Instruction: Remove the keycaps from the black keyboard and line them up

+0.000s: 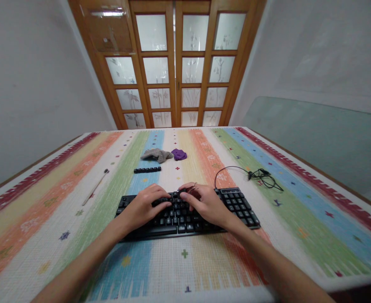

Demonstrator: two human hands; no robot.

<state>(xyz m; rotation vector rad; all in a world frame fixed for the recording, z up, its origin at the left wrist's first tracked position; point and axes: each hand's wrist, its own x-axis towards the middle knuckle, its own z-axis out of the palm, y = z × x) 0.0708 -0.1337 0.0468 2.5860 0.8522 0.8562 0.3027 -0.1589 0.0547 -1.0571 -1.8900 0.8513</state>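
Note:
A black keyboard point(182, 221) lies face up, slightly slanted, in front of me. Over its left half rests my left hand point(149, 204), fingers stretched toward the upper keys and thumb apart, with nothing visible in its grasp. My right hand point(204, 202) is above the right-centre keys. Its thumb and index finger pinch a small black keycap point(183, 191), partly hidden by the fingers. Beyond the keyboard, several loose black keycaps point(147, 170) stand in a row. Both hands cover parts of the upper keys.
Farther back lie a grey cloth point(157, 155) and a purple cloth point(179, 154). A thin brush point(95, 187) is on the left. The keyboard's cable point(264, 179) is bundled at right on the striped tablecloth point(185, 269). Behind the table stand wooden glass-paned doors point(178, 63).

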